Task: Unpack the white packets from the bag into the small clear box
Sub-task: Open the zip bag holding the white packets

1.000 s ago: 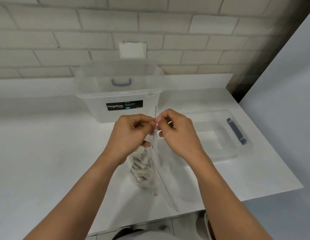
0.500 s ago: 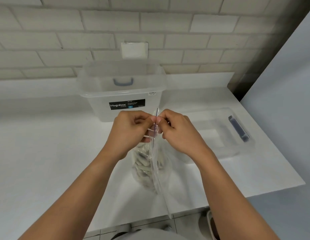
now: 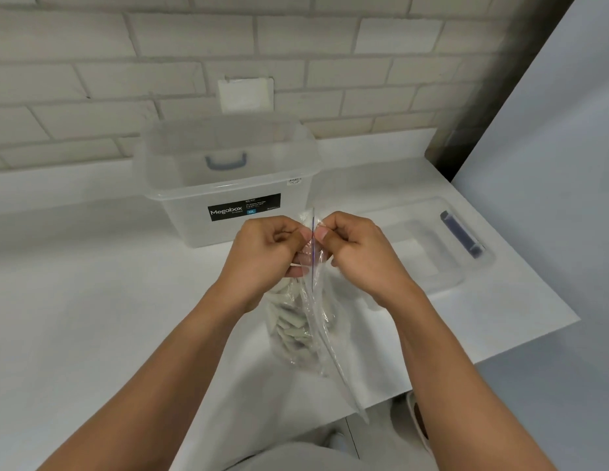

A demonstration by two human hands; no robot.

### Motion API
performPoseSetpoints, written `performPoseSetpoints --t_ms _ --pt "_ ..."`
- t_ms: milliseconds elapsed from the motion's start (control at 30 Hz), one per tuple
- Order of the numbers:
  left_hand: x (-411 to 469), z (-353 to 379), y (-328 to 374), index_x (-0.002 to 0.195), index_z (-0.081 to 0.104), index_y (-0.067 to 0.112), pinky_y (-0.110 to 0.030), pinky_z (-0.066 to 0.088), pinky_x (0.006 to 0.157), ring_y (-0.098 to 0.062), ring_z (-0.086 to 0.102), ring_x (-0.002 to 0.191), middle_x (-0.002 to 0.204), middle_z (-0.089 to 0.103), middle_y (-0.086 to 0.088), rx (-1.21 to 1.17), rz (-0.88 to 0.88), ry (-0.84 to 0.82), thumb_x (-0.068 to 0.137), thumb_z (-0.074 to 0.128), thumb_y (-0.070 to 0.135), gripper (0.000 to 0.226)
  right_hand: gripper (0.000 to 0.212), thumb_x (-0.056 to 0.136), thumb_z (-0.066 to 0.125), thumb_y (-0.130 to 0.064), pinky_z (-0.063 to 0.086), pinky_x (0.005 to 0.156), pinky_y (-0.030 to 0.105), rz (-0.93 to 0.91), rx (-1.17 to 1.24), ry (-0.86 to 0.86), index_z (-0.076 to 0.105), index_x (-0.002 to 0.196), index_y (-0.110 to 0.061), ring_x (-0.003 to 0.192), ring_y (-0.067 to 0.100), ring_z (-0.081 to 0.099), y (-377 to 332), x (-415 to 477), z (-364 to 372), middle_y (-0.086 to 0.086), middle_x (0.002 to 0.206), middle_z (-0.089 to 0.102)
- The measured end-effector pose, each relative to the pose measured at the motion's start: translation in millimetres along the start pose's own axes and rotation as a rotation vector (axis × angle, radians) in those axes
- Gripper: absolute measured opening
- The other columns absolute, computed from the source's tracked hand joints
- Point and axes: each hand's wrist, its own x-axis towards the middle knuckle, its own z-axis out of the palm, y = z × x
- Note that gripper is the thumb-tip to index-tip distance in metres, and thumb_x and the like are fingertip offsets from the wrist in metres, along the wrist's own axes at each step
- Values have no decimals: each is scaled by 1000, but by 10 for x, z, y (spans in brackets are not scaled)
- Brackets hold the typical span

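A clear zip bag (image 3: 316, 321) hangs upright above the white counter, seen edge-on, with several white packets (image 3: 291, 326) bunched in its lower left part. My left hand (image 3: 265, 256) pinches the bag's top edge from the left. My right hand (image 3: 359, 253) pinches the same edge from the right, thumbs almost meeting at the zip strip. The clear box (image 3: 180, 198) with a black Megabox label stands open just behind my hands. I see nothing inside it.
A clear lid (image 3: 432, 263) with a blue handle lies flat on the counter (image 3: 92, 317) to the right. A brick wall runs behind the box. The counter's right and front edges drop off near the lid and below the bag.
Both hands stay at the bag's top. The bag's lower part has swung and turned, so the packets show more fully; the sides near the zip have spread slightly.
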Motion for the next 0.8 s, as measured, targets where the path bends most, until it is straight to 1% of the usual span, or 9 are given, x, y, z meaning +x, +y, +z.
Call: performPoseSetpoints --t_ms 133,267,367,433,500,567,667,733,800 --pt "27 -49 27 94 67 0 -33 61 66 -19 74 70 78 72 -11 -33 -38 -77 101 56 9 16 22 101 53 -15 54 75 38 76 100 9 67 83 -14 70 10 65 13 2 -68 4 76 73" --pt "33 -12 102 88 69 11 -34 61 62 -19 76 73 75 73 -7 148 67 -8 97 58 11 14 21 98 53 -22 52 69 30 19 -175 65 65 82 -28 74 9 66 -16 75 -109 -12 79 73" --pt "5 18 168 87 70 17 -38 63 59 -16 75 68 72 72 -3 222 101 47 92 69 27 11 17 98 54 -33 52 71 30 -16 -271 124 66 85 -30 75 8 65 -71 54 -157 -11 80 71" --pt "-38 25 156 92 68 19 -37 62 57 -15 75 68 76 71 -2 238 38 2 86 77 38 21 20 98 55 -36 53 72 33 -19 -233 152 65 83 -27 74 11 65 -87 28 -162 -7 75 70" --pt "-88 49 99 93 68 16 -36 62 58 -19 76 69 81 71 -7 199 -48 -81 86 78 29 18 26 98 56 -40 56 74 38 1 -141 167 64 79 -25 74 14 66 -95 -6 -140 -5 74 70" --pt "-126 64 45 91 69 10 -35 61 60 -24 76 69 81 69 -14 93 -84 -104 90 71 12 3 31 97 57 -49 58 77 43 34 -57 132 64 78 -26 75 14 68 -87 -63 -124 -6 76 70" --pt "-125 40 21 94 70 5 -32 59 58 -25 75 69 77 69 -13 -17 -67 -64 89 68 1 6 39 88 62 -66 56 71 35 78 -25 12 65 82 -28 73 6 65 -31 -235 -123 -10 80 70" --pt "-114 21 17 96 70 2 -32 60 59 -22 73 67 75 70 -13 -59 -70 -61 88 70 0 9 34 86 67 -63 47 66 25 68 -86 -52 67 82 -29 65 1 59 23 -346 -117 -13 78 67" --pt "-122 12 6 97 70 1 -32 59 59 -23 73 68 77 70 -14 -69 -74 -65 87 71 -1 11 21 92 68 -46 48 68 29 61 -98 -58 69 81 -28 63 2 60 67 -391 -114 -14 77 68"
